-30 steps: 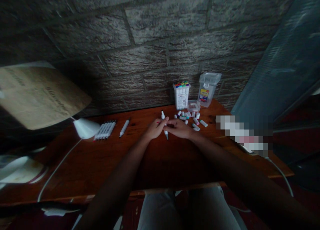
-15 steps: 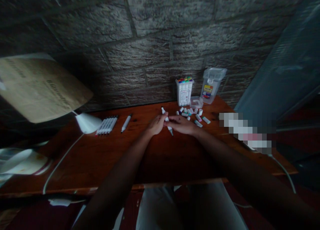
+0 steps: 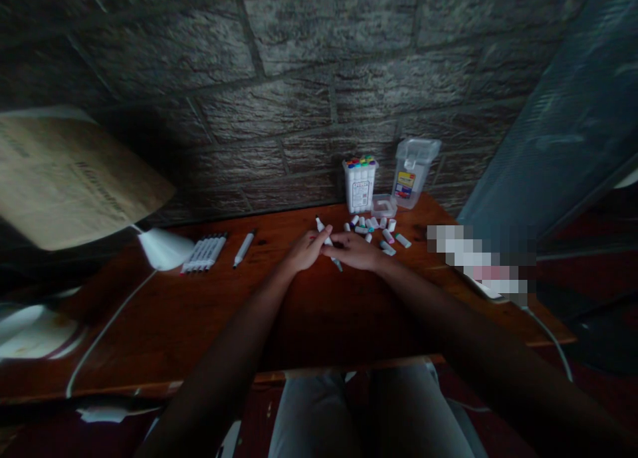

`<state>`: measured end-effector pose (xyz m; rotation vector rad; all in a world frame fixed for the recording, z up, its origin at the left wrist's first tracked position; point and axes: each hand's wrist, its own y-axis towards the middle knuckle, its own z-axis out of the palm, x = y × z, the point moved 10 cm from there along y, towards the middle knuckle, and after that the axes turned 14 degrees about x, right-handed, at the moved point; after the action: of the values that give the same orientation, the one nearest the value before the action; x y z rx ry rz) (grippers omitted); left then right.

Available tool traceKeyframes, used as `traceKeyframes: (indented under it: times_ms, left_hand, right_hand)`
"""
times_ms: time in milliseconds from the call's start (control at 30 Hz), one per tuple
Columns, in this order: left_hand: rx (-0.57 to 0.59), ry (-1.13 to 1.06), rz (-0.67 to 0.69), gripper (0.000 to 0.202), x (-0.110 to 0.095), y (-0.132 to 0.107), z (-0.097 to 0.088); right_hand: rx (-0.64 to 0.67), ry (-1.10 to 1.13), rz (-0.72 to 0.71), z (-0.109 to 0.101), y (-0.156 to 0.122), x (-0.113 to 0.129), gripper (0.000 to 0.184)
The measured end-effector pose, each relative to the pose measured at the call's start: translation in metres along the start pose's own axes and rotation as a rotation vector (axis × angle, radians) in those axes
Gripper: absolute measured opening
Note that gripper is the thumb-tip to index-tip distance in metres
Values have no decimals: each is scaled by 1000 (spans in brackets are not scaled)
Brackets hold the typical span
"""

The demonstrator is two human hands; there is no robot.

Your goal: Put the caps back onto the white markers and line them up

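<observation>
Over the middle of the wooden table [image 3: 314, 318], a white marker [image 3: 319, 224] is tilted between my two hands, with a dark upper end and a greyish lower end. My left hand [image 3: 306, 250] is closed around its upper part, thumb along the barrel. From the other side my right hand [image 3: 356, 250] reaches in, its fingers pressed to the barrel lower down. Just beyond my right hand lie several loose marker caps [image 3: 387, 236]. Left of my hands, a single marker [image 3: 244, 248] lies beside a row of several markers [image 3: 205, 250].
A clear case full of markers [image 3: 361, 189], a small clear tray [image 3: 383, 206] and a tall clear container [image 3: 409, 172] stand by the brick wall [image 3: 279, 106]. A shaded lamp [image 3: 167, 248] with a cord stands left. A blurred-out object [image 3: 478, 265] lies right.
The view has shifted slightly, so most things appear a little further left. Both hands stay on the marker in nearly the same pose.
</observation>
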<state>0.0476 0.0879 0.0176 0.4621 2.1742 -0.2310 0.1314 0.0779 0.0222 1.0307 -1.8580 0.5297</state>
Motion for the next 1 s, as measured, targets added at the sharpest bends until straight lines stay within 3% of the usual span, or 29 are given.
traceKeyframes:
  times_ms: [233, 367, 567, 767, 1000]
  left_hand:
    - [-21, 26, -72, 48, 2, 0, -3]
    - [-32, -27, -57, 45, 11, 2, -4]
    - [9, -61, -44, 52, 16, 4, 2]
    - [14, -30, 1, 68, 1, 2, 2]
    - [1, -31, -29, 70, 3, 2, 1]
  right_hand:
    - [37, 13, -24, 5, 2, 2, 44]
    - [50, 41, -19, 5, 1, 4, 42]
    - [59, 115, -24, 5, 1, 4, 44]
    - [36, 10, -24, 3, 2, 0, 43]
    - [-20, -15, 44, -4, -2, -6, 41]
